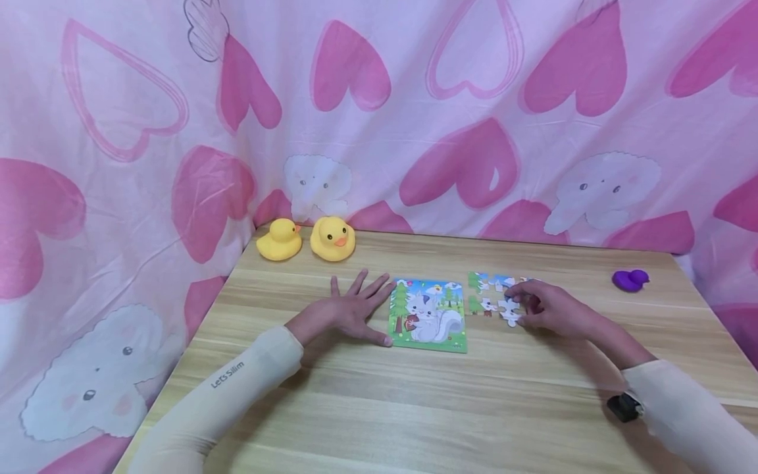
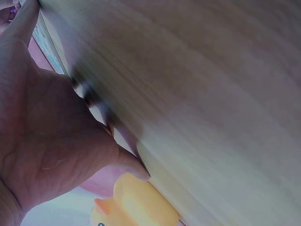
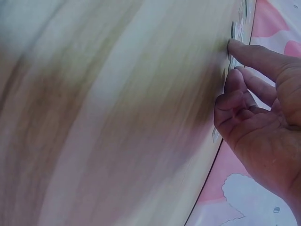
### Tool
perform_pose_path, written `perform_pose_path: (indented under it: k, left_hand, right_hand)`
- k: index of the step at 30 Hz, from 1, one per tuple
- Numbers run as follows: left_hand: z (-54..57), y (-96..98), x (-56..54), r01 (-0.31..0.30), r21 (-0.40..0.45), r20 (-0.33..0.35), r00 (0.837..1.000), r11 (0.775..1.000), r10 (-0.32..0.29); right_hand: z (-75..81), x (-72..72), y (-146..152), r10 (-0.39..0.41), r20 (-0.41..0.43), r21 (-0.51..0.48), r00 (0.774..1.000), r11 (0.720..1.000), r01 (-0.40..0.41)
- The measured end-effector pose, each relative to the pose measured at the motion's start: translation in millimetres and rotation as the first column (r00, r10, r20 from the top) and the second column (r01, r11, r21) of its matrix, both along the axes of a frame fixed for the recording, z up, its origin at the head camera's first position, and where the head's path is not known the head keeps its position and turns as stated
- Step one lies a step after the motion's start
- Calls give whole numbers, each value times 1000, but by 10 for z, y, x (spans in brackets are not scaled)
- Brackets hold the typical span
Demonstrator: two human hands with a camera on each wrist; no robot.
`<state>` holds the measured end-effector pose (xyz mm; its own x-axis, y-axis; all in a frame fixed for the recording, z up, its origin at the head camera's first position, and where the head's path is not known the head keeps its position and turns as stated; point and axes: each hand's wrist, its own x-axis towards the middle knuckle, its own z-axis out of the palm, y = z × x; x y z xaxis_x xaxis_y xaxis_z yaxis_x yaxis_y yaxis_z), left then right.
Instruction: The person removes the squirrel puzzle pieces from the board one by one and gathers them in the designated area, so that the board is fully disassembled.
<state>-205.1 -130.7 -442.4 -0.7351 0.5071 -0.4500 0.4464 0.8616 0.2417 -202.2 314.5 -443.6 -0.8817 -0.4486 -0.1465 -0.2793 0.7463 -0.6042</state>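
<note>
A square picture card (image 1: 435, 316) with a grey-white squirrel holding a nut lies flat at the middle of the table. My left hand (image 1: 353, 311) lies spread at its left side, fingers straight, thumb and fingertips at the card's edge. Right of the card are several loose jigsaw pieces (image 1: 477, 282), roughly laid in two rows. My right hand (image 1: 553, 308) pinches a white and blue jigsaw piece (image 1: 509, 314) between thumb and curled fingers, low at the tabletop. That hand partly hides the pieces behind it. In the right wrist view, the thumb (image 3: 251, 54) touches a piece's edge.
Two yellow rubber ducks (image 1: 279, 239) sit at the back left of the wooden table (image 1: 379, 408). A small purple duck (image 1: 630, 280) stands at the right. Pink heart-patterned cloth (image 1: 367, 151) hangs behind the table and along its left side.
</note>
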Motion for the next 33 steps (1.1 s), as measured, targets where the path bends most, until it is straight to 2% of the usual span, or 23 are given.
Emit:
perform_pose_path:
  k: [7,15,24,33]
  left_hand:
    - [10,2,-4,2,-3,-3,1000,1000,-2]
    - [0,-2,-8,6,1,0,1000,1000,-6]
    - [-19,-7,3,0,6,-4,1000,1000,0]
    - [-7,-3,2,0,3,-3,1000,1000,0]
  right_hand:
    - [51,63,-95,6,-35,-10,999,1000,-6]
    - [108,170,-418,44,-160,-49,986,997,-52]
    - [73,240,-801,82,-76,-57,994,995,-86]
    - [72,309,-1072,96,-81,-17,992,995,-98]
